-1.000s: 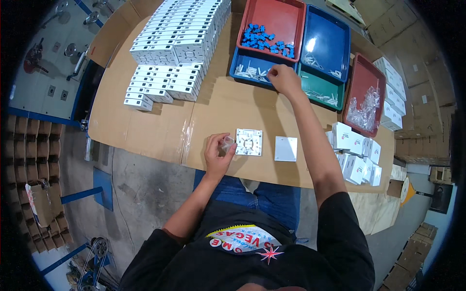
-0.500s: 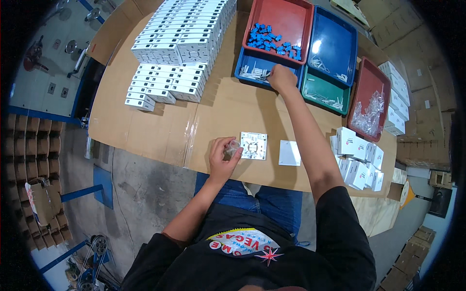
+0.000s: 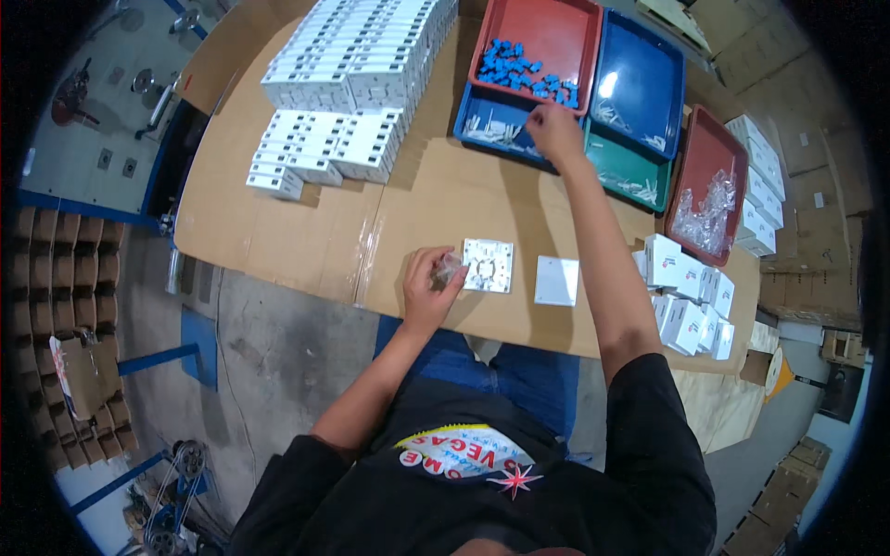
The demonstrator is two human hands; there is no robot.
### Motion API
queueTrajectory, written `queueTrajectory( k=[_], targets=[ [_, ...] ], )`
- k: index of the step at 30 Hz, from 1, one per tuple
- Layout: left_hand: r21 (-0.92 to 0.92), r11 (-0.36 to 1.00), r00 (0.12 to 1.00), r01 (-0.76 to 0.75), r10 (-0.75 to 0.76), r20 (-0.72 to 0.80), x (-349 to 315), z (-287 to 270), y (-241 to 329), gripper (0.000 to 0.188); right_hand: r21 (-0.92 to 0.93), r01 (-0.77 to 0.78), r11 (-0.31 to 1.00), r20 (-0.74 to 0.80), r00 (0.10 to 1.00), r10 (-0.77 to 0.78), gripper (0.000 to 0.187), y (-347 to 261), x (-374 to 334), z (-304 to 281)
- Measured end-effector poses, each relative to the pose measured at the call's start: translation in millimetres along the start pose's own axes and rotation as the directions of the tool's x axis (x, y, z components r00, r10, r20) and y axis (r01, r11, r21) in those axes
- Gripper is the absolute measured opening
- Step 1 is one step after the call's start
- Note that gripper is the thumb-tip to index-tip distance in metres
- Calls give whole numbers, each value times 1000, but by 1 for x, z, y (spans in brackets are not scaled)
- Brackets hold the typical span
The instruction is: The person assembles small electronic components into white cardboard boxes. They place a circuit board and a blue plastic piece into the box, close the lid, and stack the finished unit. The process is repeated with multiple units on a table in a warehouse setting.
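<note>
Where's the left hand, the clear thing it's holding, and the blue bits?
Left hand (image 3: 427,298): head view, its back.
Clear thing (image 3: 451,268): head view, its uncovered part.
Blue bits (image 3: 503,67): head view, pile's left part.

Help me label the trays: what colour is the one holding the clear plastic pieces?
The tray is dark red; the head view shows it best.

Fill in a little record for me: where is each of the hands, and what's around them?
Left hand: holding a clear piece, beside the white square frame
Right hand: over the front blue tray of white pieces; anything in its fingers can't be made out
Right of the frame: flat white panel, on cardboard
Red tray farther back: small blue parts
Far left: stacked white parts
Far right: small white boxes
</note>
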State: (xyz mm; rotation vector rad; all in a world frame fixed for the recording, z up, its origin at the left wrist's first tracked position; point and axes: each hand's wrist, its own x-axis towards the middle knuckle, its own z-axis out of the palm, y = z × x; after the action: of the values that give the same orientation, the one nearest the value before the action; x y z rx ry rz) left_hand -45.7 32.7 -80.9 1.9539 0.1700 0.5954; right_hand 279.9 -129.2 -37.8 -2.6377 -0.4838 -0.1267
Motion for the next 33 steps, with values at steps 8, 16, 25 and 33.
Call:
queueTrajectory(
  k=[8, 16, 25, 33],
  targets=[
    [-11, 1000, 999, -28, 28, -34, -3, 2, -2, 34, 561, 35, 827, 78, 992, -95, 22, -35, -116, -28],
    [68, 974, 975, -217, 213, 66, -6, 2, 19, 40, 762, -104, 639, 146, 989, -13, 16, -86, -235, -48],
    [-2, 954, 946, -300, 298, 130, -17, 14, 49, 42, 617, 25, 786, 32, 998, -58, 18, -102, -288, -76],
    [-42, 954, 941, -296, 299, 159, -23, 18, 53, 41, 651, -28, 759, 30, 999, 11, 18, -85, -294, -86]
  ],
)
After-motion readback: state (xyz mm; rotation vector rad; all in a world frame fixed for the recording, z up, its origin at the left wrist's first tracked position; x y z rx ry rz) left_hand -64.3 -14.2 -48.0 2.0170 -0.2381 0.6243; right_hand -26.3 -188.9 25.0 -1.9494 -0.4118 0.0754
